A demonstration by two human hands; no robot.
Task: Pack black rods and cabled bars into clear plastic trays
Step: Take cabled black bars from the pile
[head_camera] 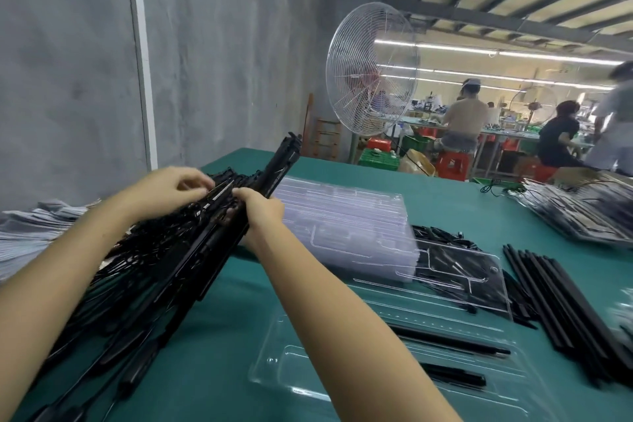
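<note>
On the left of the counter [445,209], my left hand [178,183] pinches one bar among the tangled cabled bars [164,257] that my right hand [262,212] grips; next I likely must free it for the near clear tray [274,363] holding black rods [452,343].

Left side blocked by a heap of black cabled bars [137,267], centre taken by a stack of clear plastic trays [342,226], narrow strip of green tabletop [239,301] left free between them, right flank barred by a row of black rods [565,312], open green surface seen beyond the stack
</note>
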